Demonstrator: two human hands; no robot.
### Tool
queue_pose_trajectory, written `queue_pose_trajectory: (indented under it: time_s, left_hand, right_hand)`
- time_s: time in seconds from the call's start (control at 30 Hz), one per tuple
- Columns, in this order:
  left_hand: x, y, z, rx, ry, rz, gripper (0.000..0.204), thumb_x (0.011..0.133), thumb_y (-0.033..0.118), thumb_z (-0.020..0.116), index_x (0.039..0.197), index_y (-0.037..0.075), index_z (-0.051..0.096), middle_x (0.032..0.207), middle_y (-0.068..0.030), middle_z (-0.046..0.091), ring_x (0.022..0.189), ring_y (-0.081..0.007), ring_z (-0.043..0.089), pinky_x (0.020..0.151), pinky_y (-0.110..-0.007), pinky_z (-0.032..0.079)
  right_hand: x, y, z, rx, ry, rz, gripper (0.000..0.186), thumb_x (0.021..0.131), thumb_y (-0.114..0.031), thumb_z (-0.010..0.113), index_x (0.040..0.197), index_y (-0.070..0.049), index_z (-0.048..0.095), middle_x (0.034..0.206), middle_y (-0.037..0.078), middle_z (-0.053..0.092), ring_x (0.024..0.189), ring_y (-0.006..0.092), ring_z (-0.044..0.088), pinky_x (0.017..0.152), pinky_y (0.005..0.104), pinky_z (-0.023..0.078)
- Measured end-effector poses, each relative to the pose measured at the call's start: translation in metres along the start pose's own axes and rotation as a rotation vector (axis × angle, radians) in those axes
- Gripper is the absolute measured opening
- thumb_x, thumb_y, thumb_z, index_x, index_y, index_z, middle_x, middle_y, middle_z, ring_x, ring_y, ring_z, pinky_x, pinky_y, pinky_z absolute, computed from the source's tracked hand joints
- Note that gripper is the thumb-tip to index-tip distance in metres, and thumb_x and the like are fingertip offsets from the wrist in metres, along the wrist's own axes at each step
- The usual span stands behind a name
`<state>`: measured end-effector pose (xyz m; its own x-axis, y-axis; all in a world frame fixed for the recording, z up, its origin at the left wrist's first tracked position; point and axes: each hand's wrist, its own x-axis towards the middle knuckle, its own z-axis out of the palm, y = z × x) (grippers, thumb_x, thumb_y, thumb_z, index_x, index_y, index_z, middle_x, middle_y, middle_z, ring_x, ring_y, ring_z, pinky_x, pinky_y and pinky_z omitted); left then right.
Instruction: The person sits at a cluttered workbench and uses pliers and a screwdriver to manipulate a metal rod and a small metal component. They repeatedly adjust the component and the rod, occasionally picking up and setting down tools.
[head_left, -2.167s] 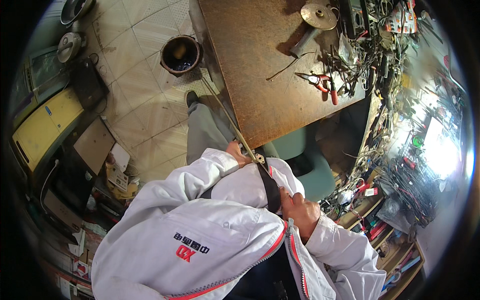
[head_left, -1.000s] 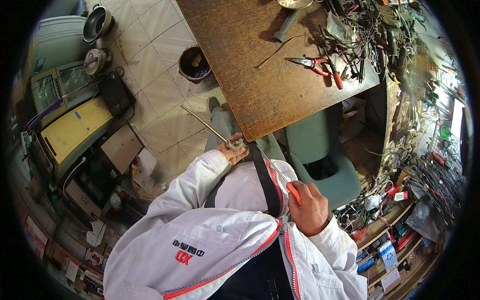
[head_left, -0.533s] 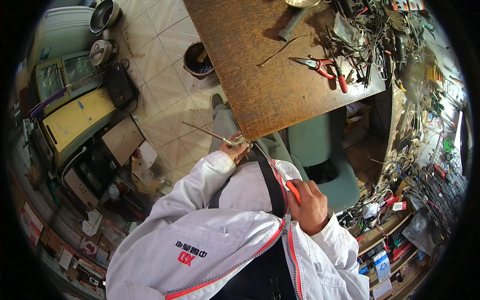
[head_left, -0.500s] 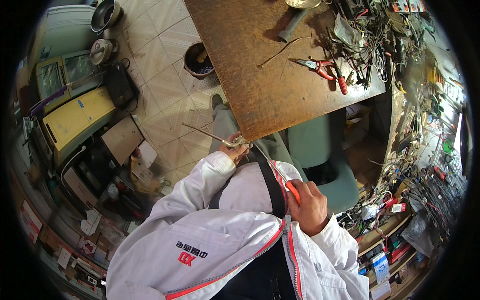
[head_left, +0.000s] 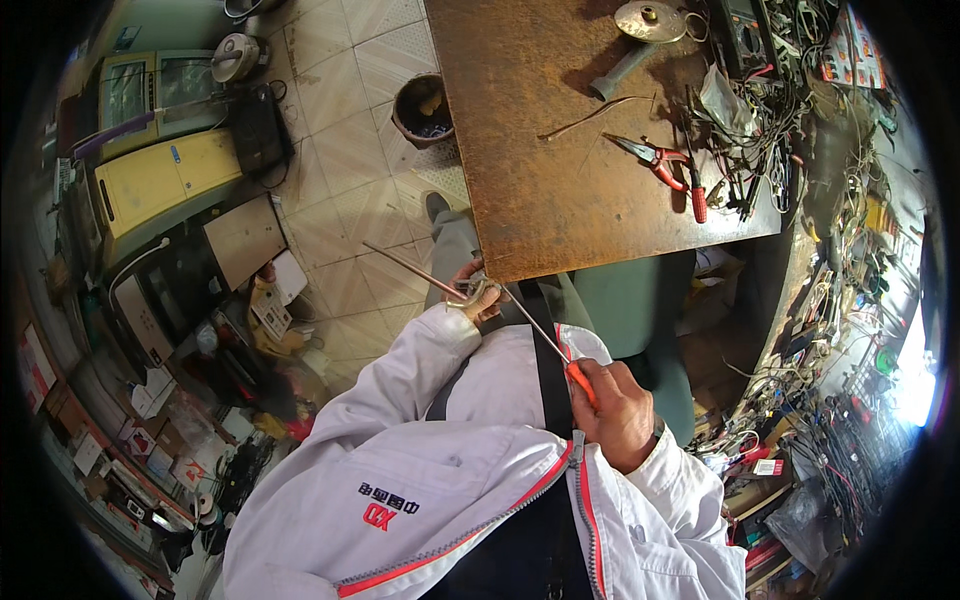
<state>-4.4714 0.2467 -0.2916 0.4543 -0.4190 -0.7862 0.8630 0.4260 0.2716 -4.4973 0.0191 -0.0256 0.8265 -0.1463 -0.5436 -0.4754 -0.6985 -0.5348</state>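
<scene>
The right hand (head_left: pixel 618 412) is clenched round the orange handle of a screwdriver (head_left: pixel 578 378), whose thin shaft runs up to a small metal fitting (head_left: pixel 474 291) pinched in the left hand (head_left: pixel 478 298) just below the near edge of the rusty workbench (head_left: pixel 560 200). A long thin rod (head_left: pixel 405 266) sticks out of the fitting, away from the bench. The screwdriver tip sits at the fitting, so the work on it looks under way, not finished. Red-handled pliers (head_left: pixel 655 155) lie unused on the bench.

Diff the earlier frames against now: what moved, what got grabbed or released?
The thin metal rod in the left hand swung from pointing up along the table edge to pointing out left over the floor. Nothing was released. The right hand keeps its grip on the orange-handled screwdriver; the pliers on the table haven't moved.
</scene>
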Motion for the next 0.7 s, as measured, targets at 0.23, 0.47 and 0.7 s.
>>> queue_pose_trajectory:
  time_s: [0.23, 0.47, 0.7]
  left_hand:
    - [0.018, -0.017, -0.009, -0.132, -0.102, 0.093, 0.071, 0.075, -0.006, 0.078, 0.134, 0.014, 0.044, 0.097, -0.0116, 0.066, 0.073, -0.0273, 0.070, 0.047, -0.031, 0.051]
    - [0.010, -0.016, 0.006, -0.282, 0.000, 0.033, 0.071, 0.074, -0.012, 0.073, 0.134, 0.014, 0.043, 0.098, -0.0156, 0.066, 0.076, -0.0330, 0.070, 0.047, -0.034, 0.055]
    - [0.009, -0.007, 0.008, -0.263, -0.045, 0.035, 0.065, 0.080, -0.008, 0.072, 0.134, 0.015, 0.044, 0.101, -0.0143, 0.066, 0.084, -0.0314, 0.070, 0.049, -0.031, 0.051]
  right_hand:
    - [0.000, -0.022, 0.006, -0.062, -0.063, 0.020, 0.032, 0.080, -0.007, 0.070, 0.112, -0.009, 0.066, 0.081, 0.013, 0.060, 0.066, 0.0317, 0.063, 0.059, 0.0402, 0.052]
    - [0.002, -0.034, 0.013, -0.120, -0.056, 0.018, 0.033, 0.081, -0.008, 0.069, 0.113, -0.010, 0.065, 0.081, 0.013, 0.059, 0.067, 0.0329, 0.063, 0.058, 0.0414, 0.052]
    - [0.007, -0.062, 0.015, -0.411, -0.206, -0.040, 0.038, 0.079, -0.011, 0.067, 0.117, -0.009, 0.062, 0.081, 0.014, 0.059, 0.066, 0.0344, 0.063, 0.057, 0.0430, 0.053]
